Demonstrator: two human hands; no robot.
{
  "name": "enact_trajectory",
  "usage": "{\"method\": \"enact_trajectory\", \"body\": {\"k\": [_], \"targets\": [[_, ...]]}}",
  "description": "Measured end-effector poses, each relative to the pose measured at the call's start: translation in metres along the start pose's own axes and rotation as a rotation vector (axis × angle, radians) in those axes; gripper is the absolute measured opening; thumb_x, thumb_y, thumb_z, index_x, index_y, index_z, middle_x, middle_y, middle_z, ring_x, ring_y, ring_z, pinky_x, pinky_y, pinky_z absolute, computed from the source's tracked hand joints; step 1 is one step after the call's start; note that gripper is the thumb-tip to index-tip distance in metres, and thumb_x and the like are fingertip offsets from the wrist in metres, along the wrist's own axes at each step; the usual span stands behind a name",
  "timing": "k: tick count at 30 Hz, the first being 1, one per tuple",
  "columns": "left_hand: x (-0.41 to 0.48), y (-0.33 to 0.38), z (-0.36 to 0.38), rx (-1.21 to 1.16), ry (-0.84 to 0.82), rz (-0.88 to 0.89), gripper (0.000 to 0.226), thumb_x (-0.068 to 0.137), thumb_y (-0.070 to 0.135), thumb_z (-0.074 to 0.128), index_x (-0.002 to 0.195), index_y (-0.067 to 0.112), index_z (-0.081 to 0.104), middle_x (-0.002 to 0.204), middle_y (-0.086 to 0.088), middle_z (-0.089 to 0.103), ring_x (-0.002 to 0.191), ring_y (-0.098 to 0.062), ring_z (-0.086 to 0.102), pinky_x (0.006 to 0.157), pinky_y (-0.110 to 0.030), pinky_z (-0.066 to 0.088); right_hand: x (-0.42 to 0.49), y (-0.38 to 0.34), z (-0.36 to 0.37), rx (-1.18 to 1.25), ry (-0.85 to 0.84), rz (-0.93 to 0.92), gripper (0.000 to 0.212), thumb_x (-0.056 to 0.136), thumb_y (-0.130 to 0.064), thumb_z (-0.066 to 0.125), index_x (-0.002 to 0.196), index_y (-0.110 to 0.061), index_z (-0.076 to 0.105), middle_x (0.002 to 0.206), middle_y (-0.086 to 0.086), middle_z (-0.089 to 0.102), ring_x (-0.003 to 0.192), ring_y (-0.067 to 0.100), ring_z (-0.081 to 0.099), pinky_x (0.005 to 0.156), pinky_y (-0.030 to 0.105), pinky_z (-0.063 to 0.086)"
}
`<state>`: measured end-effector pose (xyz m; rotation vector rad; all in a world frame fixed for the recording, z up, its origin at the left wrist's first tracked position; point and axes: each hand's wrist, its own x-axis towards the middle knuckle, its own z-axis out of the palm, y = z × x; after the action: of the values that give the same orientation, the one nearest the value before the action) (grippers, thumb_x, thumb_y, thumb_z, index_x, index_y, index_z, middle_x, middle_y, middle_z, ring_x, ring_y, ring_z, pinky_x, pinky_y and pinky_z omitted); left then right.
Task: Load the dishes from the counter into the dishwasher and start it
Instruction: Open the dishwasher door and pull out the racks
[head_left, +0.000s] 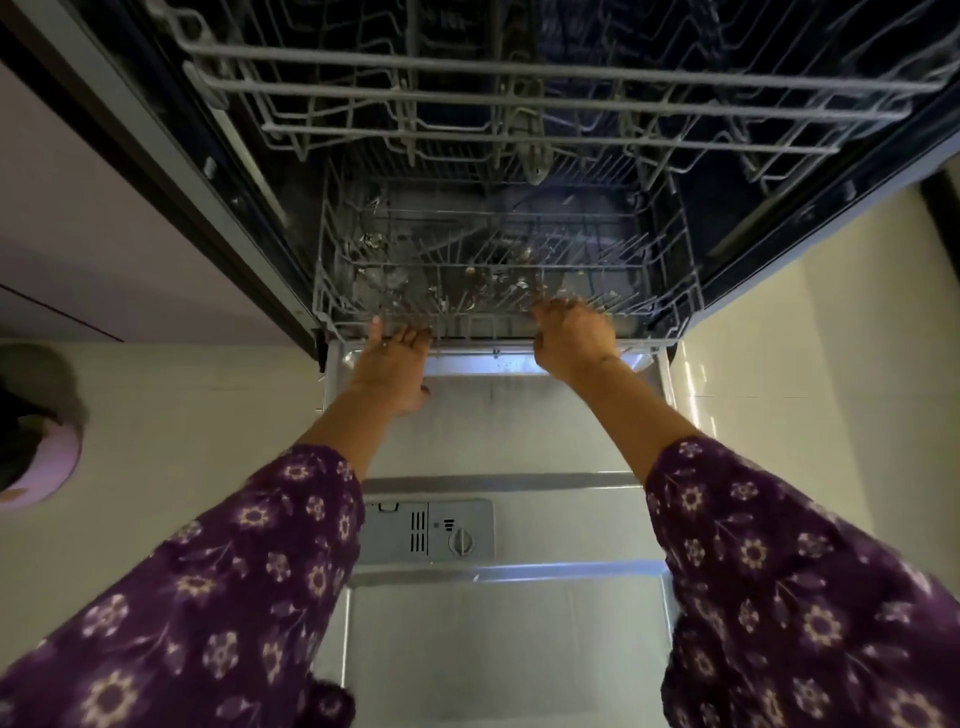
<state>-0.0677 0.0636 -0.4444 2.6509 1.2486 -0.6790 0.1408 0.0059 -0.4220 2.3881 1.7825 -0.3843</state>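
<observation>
Floral sleeves (208, 571), door dispenser (426, 530), gripped rack (509, 270)

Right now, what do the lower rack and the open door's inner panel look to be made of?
The lower rack: thin grey wires in a grid, likely coated metal, matte. The door's inner panel: smooth brushed sheen with light reflections, probably stainless steel.

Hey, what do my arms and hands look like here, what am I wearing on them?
Both the left sleeve and right sleeve are loose dark purple fabric printed with pale flowers, ending at the forearm. The left hand and right hand are bare, no gloves.
</observation>
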Motion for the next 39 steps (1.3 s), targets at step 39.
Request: {"method": "enact_trajectory", "body": {"k": [39], "targets": [[-0.311,0.104,0.132,-0.273,-0.173,0.048,0.066,0.098,0.015,0.032,0.15,0.003,-0.007,0.159,-0.012,-0.006,0.147,-0.027,-0.006,0.118,-0.041,-0.003,-0.336,-0.053,0.061,0.125,-0.197,0.179,0.034,0.088,-0.004,0.046,0.117,-0.017,0.06,0.104,0.013,0.067,0.103,0.028,0.06,0.113,0.027,0.021]]}}
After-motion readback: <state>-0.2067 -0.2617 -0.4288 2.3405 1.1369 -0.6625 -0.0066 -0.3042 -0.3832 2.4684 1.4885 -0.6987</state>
